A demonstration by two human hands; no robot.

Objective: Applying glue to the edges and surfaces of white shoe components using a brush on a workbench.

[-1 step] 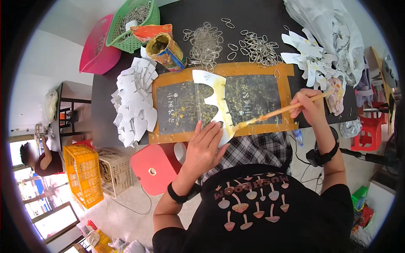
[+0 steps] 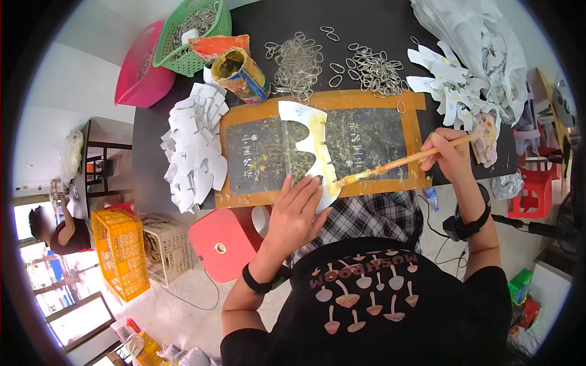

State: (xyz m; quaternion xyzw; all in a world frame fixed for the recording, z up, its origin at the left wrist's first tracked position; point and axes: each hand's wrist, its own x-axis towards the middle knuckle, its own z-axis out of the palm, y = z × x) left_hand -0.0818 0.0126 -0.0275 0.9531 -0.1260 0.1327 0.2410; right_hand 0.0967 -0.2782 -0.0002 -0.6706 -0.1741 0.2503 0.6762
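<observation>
A white cut-out piece (image 2: 312, 141) with scalloped notches lies on a dark printed board, yellowish paste smeared along its right edge. My left hand (image 2: 296, 210) rests flat over its near end, fingers stretched out, pressing it against the board. In the pinched fingers of my right hand (image 2: 448, 155) is a long wooden brush (image 2: 397, 163). Its yellow-coated bristles touch the piece's right edge near my left fingertips. The board (image 2: 253, 149) is bordered with brown tape and stained with dried paste.
A paste can (image 2: 250, 82) stands tilted behind the board. Overlapping white cut-outs (image 2: 194, 146) lie left; more (image 2: 448, 82) lie right beside a plastic bag (image 2: 482, 24). Metal rings (image 2: 296, 64) are heaped at the back, near a green basket (image 2: 204, 30) and pink basket (image 2: 143, 73).
The brush tip has shifted very slightly away from me along the white piece's edge. My left hand and the piece stay in place.
</observation>
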